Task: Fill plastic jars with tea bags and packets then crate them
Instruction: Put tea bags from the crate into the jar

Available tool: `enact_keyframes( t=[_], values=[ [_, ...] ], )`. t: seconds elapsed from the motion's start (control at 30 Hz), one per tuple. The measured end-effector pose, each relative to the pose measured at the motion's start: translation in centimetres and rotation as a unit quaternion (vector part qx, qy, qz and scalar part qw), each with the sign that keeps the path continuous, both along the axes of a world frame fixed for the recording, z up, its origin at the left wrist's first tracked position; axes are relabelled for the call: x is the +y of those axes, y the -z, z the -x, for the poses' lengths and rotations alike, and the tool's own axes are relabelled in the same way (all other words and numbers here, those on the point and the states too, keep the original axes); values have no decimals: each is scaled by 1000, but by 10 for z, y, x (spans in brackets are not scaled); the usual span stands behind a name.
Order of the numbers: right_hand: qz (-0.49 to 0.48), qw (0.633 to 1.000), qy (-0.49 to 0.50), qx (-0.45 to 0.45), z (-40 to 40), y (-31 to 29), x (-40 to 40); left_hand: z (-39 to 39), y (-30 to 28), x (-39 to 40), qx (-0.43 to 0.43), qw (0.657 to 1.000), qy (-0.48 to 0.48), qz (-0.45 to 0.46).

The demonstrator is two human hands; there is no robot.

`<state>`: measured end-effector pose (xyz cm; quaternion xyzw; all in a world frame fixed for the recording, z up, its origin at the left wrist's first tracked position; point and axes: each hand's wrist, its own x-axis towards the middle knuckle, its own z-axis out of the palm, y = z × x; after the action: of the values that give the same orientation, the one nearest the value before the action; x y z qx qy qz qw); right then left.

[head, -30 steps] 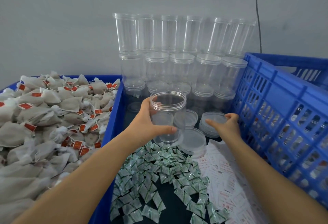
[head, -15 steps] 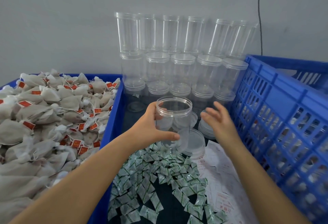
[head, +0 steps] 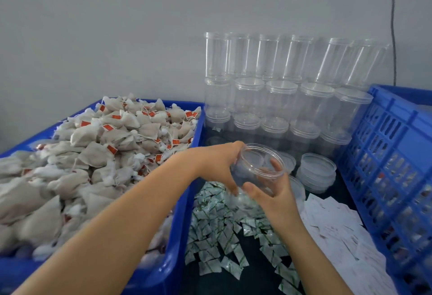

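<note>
A clear, empty plastic jar without a lid is tilted toward me above the packets. My left hand grips its left side and my right hand holds it from below and the right. Beige tea bags with red tags fill the blue bin on the left. Green-and-white packets lie in a heap under the jar, and white packets lie to their right. The blue slatted crate stands at the right.
Stacked clear jars, some with lids, rise against the grey wall behind. Loose clear lids are piled just right of the held jar. A black cable runs down the wall.
The jar has been lifted and tilted toward me. My right hand left the lids and came to grip the jar's underside. The view has shifted left.
</note>
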<state>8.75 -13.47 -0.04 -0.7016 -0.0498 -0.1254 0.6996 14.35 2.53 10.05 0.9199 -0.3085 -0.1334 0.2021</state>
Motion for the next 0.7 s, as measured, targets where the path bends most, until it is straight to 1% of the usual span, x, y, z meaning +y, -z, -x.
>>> enact_keyframes(
  t=[0.07, 0.13, 0.2, 0.27, 0.33, 0.43, 0.53, 0.63, 0.7],
  values=[
    [15, 1000, -11, 0, 3, 2, 11, -2, -7, 18, -47, 997, -38, -49],
    [40, 999, -29, 3, 7, 7, 23, -1, -7, 41, -105, 987, -99, -72],
    [65, 997, -49, -4, 11, 13, 33, 3, -1, 65, -169, 966, -165, -104],
    [80, 995, -58, -11, 14, 21, 41, 10, 8, 90, -209, 938, -223, -163],
    [79, 994, -66, -25, 18, 29, 46, 19, 19, 111, -194, 917, -263, -227],
    [82, 994, -60, -30, 23, 39, 47, 30, 34, 133, -146, 903, -279, -292],
    [75, 995, -59, -28, 26, 45, 43, 33, 42, 142, -128, 901, -283, -304],
    [71, 995, -66, -25, 28, 47, 40, 33, 46, 142, -149, 891, -291, -314],
    [68, 995, -65, -27, 28, 48, 39, 32, 48, 141, -148, 885, -296, -327]
  ],
)
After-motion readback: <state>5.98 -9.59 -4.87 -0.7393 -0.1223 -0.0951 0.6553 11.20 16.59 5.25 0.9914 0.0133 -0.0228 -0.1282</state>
